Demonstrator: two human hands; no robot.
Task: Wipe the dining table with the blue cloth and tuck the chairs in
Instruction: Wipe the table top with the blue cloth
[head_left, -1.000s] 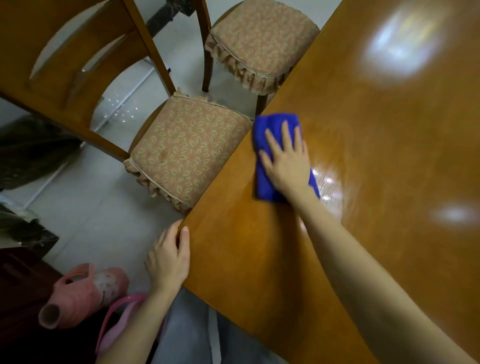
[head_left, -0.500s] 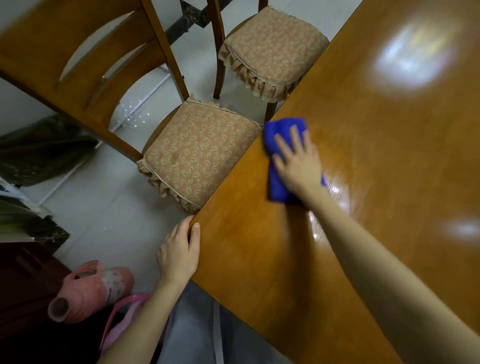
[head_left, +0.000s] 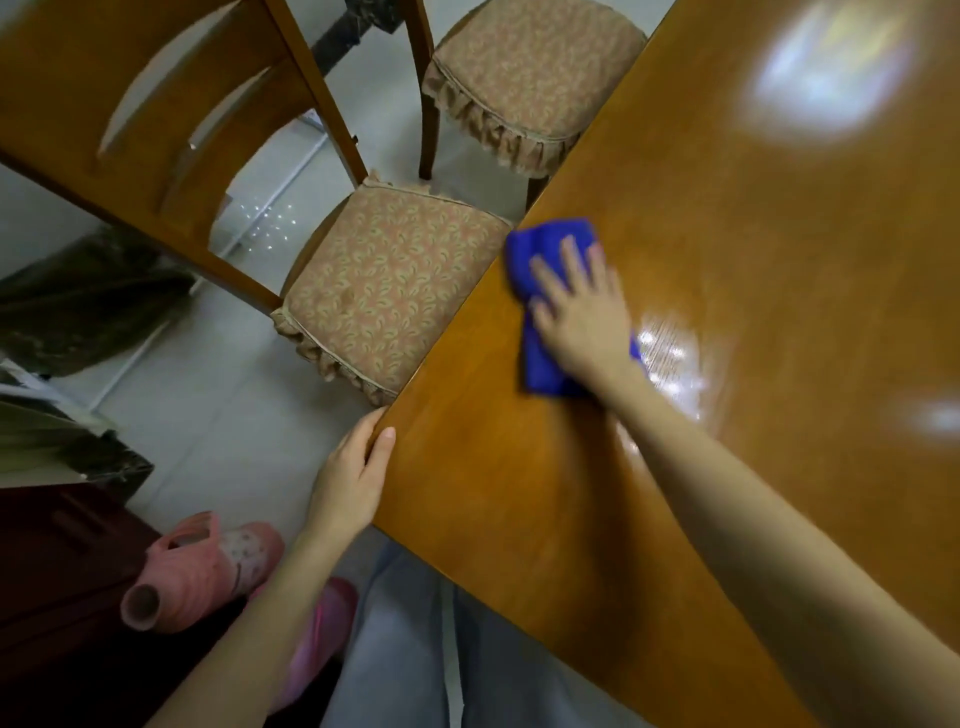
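Several dark things crowd the far left: a crumpled bag (head_left: 88, 301) on the pale floor (head_left: 208, 389), and below it a dark cabinet (head_left: 57, 571). Just right of the cabinet a pink flask (head_left: 208, 566) lies on its side, mouth toward the camera, beside a pink slipper (head_left: 322, 639) that the left forearm partly hides.

2 chairs stand along the table's left edge. The near chair (head_left: 384, 291) has its slatted back at upper left, and its patterned, frilled cushion runs up to the table edge, which cuts off its front corner. The far chair (head_left: 530, 78), with the same cushion, sits above it, its front also cut off by the edge.

At lower centre, the left hand (head_left: 353, 478) grasps the table (head_left: 779, 260) at its near corner, thumb flat on top and fingers curled over the side edge. Pale trousers (head_left: 415, 649) show below the corner.

Right of the near chair, the cloth (head_left: 545, 249), folded and blue, lies on the table just inside its left edge. The right hand (head_left: 582, 312) presses down on it, palm flat with fingers straight and spread, not clenched, and covers its middle; blue shows beyond the fingertips and beside the wrist. The hand is blurred.

Just right of that hand, a wet sheen (head_left: 670, 358) glints on the wood. At upper right, a bright reflection (head_left: 826, 73) spreads across the tabletop.
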